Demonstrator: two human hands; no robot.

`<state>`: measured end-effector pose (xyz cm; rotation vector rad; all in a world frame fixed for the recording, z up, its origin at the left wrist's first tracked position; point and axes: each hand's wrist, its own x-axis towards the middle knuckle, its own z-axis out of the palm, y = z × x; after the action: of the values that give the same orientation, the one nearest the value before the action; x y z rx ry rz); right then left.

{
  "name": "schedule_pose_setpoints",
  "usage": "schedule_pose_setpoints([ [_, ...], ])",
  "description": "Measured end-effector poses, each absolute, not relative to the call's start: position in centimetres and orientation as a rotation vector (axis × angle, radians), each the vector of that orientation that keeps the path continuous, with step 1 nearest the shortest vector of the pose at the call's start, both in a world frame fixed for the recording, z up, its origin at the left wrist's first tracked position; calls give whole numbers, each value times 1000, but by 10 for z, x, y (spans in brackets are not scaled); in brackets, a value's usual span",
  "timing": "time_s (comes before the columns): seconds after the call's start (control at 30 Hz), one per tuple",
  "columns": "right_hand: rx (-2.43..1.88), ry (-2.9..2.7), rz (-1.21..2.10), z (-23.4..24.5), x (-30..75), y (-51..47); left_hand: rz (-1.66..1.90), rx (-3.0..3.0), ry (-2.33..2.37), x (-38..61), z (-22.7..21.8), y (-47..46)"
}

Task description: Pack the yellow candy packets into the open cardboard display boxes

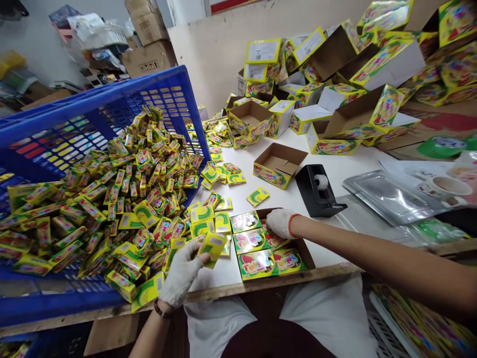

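Observation:
My left hand (183, 271), in a white glove, is closed on a small yellow-green packet (213, 246) just above the table's front edge. My right hand (280, 222), also gloved, is pressed down with curled fingers onto the packets lying in an open cardboard display box (303, 248) in front of me. The box holds several colourful packets laid flat. Whether the right hand grips one of them I cannot make out. A big heap of the same small packets (122, 209) spills from a tilted blue plastic crate (44, 149) on my left.
A black tape dispenser (317, 191) stands just behind the box. An empty open box (278, 164) sits mid-table, with many more yellow boxes (335, 99) piled at the back right. Clear plastic trays (387, 196) lie at the right. Cardboard cartons (149, 44) stand far left.

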<state>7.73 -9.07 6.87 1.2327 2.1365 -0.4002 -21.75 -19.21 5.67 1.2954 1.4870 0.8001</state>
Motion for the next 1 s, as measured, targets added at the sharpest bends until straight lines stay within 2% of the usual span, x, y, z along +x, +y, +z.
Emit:
schedule_pose_setpoints([
  [0.17, 1290, 2178, -494, 67, 80, -100, 1034, 936, 1164, -175, 84, -185],
  [0.37, 1360, 2188, -563, 65, 83, -104, 987, 738, 962, -128, 89, -178],
  [0.53, 1589, 2426, -608, 89, 104, -106, 976, 653, 916, -111, 88, -168],
  [0.6, 1873, 2583, -772, 104, 112, -108, 1014, 658, 896, -106, 89, -164],
  [0.67, 2137, 2584, -1120, 118, 118, -110, 1079, 685, 865, -99, 92, -160],
  [0.73, 2222, 2520, -1452, 130, 121, -113, 1097, 678, 822, -92, 97, -156],
  [0.77, 2216, 2570, -1506, 136, 122, -114, 1069, 654, 803, -88, 100, -155],
  [0.83, 2105, 2894, -1254, 147, 122, -119, 975, 581, 778, -82, 104, -152],
  [0.9, 1808, 3210, -697, 155, 122, -125, 909, 530, 773, -77, 107, -150],
  [0.97, 1501, 3247, -294, 160, 121, -128, 868, 522, 792, -75, 105, -148],
  [1.0, 1403, 3204, -220, 160, 120, -127, 846, 540, 815, -75, 103, -148],
])
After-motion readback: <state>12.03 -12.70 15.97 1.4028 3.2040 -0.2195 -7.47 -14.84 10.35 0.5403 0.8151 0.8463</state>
